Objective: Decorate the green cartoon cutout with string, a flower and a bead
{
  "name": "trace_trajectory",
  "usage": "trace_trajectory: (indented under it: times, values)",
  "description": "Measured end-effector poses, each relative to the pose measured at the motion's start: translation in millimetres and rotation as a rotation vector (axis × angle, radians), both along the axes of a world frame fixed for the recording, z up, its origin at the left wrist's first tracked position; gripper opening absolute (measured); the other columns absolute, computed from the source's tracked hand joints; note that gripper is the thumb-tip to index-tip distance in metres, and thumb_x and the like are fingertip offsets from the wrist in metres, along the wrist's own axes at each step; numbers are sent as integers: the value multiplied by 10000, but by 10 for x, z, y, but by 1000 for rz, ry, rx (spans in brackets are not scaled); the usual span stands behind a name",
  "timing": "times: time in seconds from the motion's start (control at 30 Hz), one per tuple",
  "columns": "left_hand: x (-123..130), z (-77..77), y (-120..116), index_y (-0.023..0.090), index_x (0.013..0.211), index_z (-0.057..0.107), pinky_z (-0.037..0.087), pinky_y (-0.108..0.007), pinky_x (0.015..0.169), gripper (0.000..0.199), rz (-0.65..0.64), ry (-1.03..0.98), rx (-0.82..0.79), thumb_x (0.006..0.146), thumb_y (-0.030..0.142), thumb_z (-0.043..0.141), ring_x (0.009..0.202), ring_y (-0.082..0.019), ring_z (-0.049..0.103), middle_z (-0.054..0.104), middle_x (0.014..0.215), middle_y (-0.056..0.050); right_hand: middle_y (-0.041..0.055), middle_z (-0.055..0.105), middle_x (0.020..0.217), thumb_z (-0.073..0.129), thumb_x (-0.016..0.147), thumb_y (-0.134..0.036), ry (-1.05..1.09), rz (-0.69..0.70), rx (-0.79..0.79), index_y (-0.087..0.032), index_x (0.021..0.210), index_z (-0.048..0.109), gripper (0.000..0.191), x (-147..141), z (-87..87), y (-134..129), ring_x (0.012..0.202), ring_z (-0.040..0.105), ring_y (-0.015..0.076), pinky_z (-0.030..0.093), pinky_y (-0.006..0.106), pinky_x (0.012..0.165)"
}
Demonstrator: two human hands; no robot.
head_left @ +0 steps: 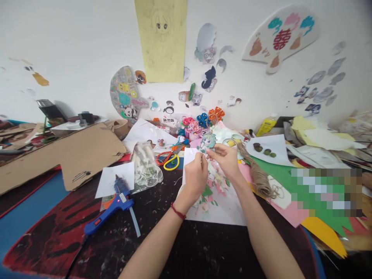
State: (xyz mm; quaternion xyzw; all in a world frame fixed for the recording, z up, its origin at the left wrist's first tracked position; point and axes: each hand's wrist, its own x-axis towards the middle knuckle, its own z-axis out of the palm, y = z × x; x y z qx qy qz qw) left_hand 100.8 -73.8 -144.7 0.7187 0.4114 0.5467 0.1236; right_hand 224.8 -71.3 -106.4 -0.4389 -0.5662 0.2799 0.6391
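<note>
Nearest the camera, holds two bare forearms (264,228) out over the near part of the dark counter (212,259), with a red bracelet (178,211) on the left wrist. Pinches a small teal-haired cut-out figure (208,140) at its lower right side between the thumb and fingers of the right hand (225,159), up above the middle of the counter. Curls the fingers of the left hand (197,174) closed just beside the figure's lower left side; cannot tell whether gripping any of it. Has a white sheet (223,209) below the hands, strewn with pink and green scraps (207,192).

Toward the counter's left edge, has a blue glue gun (116,206) lying with a small red light lit, then a bag of white cords (147,166) and scissors (171,161) with orange and yellow handles. Farther left, shows a bent piece of cardboard (95,149).

Near the far edge, has fuzzy pink, blue and orange flowers (216,114). Toward the right edge, has a roll of twine (258,174) beside a green sheet (277,170), and a yellow piece (327,234) jutting out at the near right corner.
</note>
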Motion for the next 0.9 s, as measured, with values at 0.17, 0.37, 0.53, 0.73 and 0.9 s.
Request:
trace_trajectory:
  times: [0.17, 0.37, 0.53, 0.73, 0.9]
  values:
    - [-11, 0, -11, 211, 811, 488, 246, -243, 524, 181, 10, -2, -4, 981, 218, 426, 463, -109, 370, 355, 556, 67, 13, 682, 726, 845, 641, -457, 7, 34, -29, -178, 772, 674, 352, 15, -14, 4, 661, 679, 172, 565, 305, 651]
    - [-5, 7, -17, 210, 801, 483, 247, -239, 528, 198, 6, 5, -13, 985, 214, 410, 472, -109, 378, 367, 561, 64, 11, 672, 678, 844, 633, -475, 15, 49, -64, -175, 758, 657, 375, 38, -31, 23, 615, 666, 173, 555, 302, 612]
    - [-2, -12, -7, 210, 795, 478, 244, -235, 534, 198, -19, 5, -20, 980, 214, 409, 475, -108, 367, 375, 561, 63, 5, 650, 646, 835, 637, -496, 10, 52, -80, -173, 763, 652, 392, 64, -48, 34, 598, 652, 171, 533, 295, 593]
    - [-1, -34, -2, 207, 809, 476, 243, -232, 531, 184, -34, 19, -17, 981, 213, 410, 478, -104, 367, 369, 569, 66, -17, 605, 598, 847, 604, -510, 22, 58, -85, -173, 733, 615, 429, 63, -28, 22, 582, 645, 161, 525, 276, 568]
    - [-5, -42, 8, 206, 808, 477, 248, -232, 530, 188, -33, 38, -1, 982, 205, 407, 478, -105, 372, 358, 570, 66, -16, 609, 599, 840, 597, -534, 15, 63, -85, -165, 749, 629, 451, 63, -18, 12, 589, 643, 159, 539, 284, 582]
